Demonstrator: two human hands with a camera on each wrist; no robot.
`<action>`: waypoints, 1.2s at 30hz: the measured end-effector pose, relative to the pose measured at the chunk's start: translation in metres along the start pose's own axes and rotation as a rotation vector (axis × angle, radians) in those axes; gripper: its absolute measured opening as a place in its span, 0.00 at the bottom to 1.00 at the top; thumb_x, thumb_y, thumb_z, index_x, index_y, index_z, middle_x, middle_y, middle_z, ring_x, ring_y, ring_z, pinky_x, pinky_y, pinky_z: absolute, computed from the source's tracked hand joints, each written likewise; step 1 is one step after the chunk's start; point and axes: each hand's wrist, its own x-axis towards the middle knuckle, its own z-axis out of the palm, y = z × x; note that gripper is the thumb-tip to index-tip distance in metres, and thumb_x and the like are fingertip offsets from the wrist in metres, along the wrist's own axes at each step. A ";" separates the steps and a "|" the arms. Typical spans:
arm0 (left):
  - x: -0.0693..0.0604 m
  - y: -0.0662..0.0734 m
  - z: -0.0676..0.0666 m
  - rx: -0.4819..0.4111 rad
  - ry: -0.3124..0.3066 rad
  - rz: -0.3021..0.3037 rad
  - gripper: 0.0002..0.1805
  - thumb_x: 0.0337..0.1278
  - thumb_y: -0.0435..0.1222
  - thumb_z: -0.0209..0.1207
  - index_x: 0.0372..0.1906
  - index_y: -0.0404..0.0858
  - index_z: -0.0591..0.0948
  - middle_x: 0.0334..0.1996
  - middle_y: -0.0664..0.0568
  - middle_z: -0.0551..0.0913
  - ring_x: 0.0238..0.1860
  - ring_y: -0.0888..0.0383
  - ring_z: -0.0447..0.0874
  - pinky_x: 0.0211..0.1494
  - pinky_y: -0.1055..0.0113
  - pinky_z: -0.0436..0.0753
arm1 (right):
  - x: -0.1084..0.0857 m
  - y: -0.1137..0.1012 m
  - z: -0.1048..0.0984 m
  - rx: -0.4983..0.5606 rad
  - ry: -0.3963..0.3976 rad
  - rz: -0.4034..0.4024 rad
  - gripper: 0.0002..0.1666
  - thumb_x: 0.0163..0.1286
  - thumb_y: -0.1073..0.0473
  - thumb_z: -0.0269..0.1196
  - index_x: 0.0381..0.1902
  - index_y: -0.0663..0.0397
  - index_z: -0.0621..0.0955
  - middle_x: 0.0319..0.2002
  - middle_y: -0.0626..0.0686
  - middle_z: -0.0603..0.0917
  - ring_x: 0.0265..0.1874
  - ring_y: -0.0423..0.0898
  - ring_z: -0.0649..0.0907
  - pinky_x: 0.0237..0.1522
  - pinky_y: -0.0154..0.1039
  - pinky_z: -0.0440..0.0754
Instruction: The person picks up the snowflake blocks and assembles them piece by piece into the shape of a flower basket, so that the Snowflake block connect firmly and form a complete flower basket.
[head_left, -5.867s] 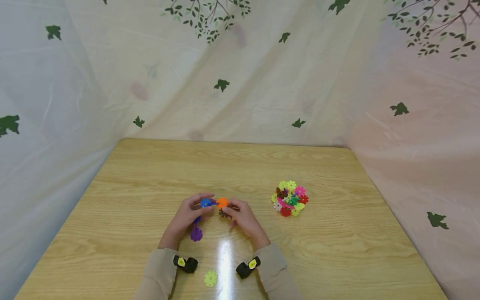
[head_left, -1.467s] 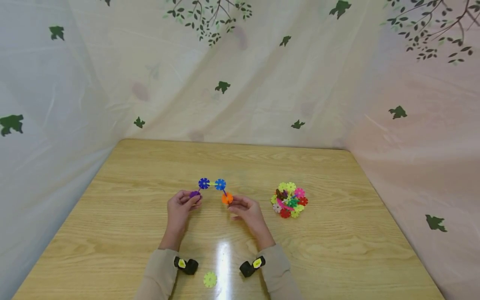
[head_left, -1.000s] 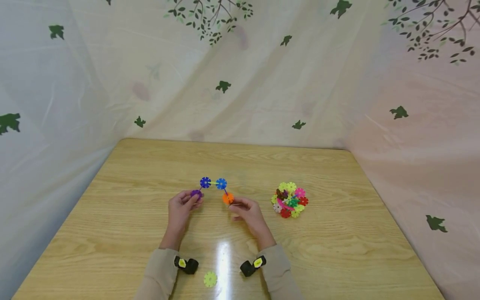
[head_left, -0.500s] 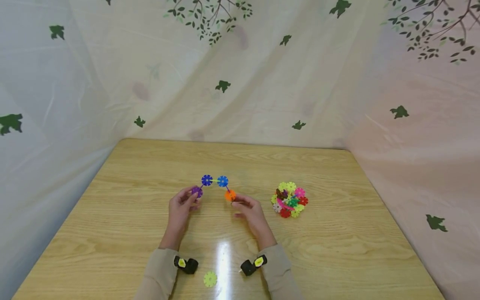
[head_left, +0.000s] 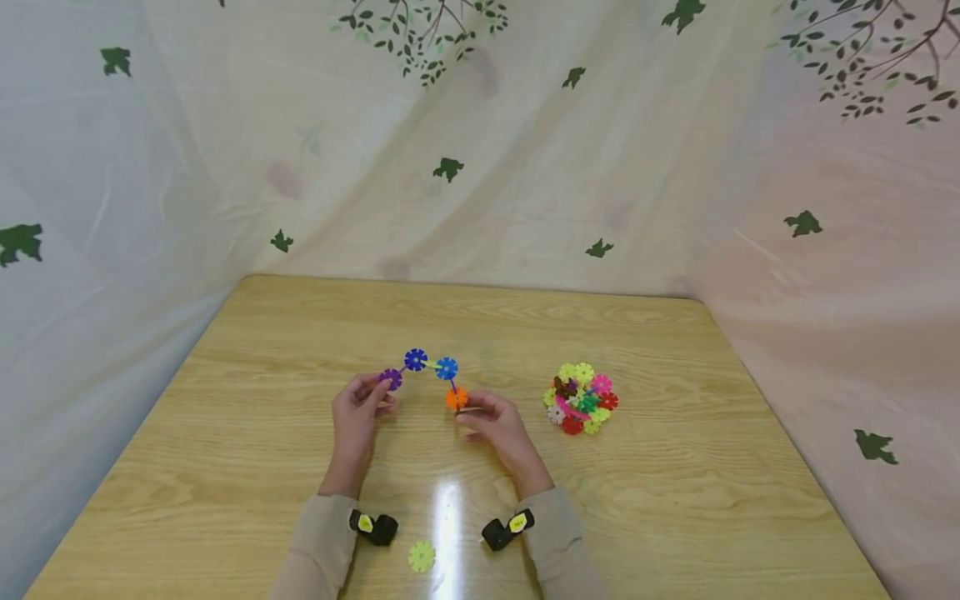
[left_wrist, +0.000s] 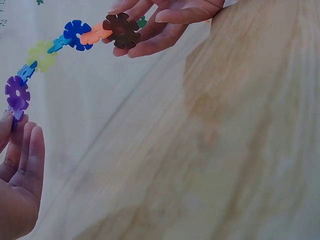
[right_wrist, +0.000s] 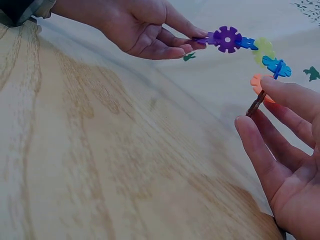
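Note:
A chain of interlocking snowflake discs (head_left: 416, 360) arches between both hands, away from the body. My left hand (head_left: 354, 421) pinches its purple end disc (head_left: 391, 380) between thumb and fingers. At the other end, beside the orange disc (head_left: 456, 398), is my right hand (head_left: 501, 429). The right wrist view shows its thumb and fingers pinching a brown disc (right_wrist: 256, 104) joined to the orange one. Blue discs and a yellow-green disc (left_wrist: 42, 56) make up the middle. The brown disc is hidden in the head view.
A bunch of joined multicoloured snowflake discs (head_left: 581, 400) lies on the wooden table (head_left: 675, 500), right of the hands. A loose yellow-green disc (head_left: 422, 557) lies near the front edge, between the forearms. A printed curtain (head_left: 510, 208) surrounds the table's back and sides.
Nearly six seconds ago the hands were closer together and the purple end hung low; now the left hand pinches that end and the chain is spread. Lately its right end has dropped slightly.

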 end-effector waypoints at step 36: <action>-0.005 -0.001 0.007 0.035 -0.042 -0.010 0.02 0.62 0.27 0.58 0.38 0.33 0.80 0.25 0.63 0.85 0.24 0.64 0.81 0.33 0.69 0.88 | 0.002 0.003 0.006 -0.058 -0.011 0.001 0.19 0.74 0.65 0.53 0.54 0.79 0.73 0.44 0.58 0.81 0.40 0.40 0.81 0.41 0.38 0.88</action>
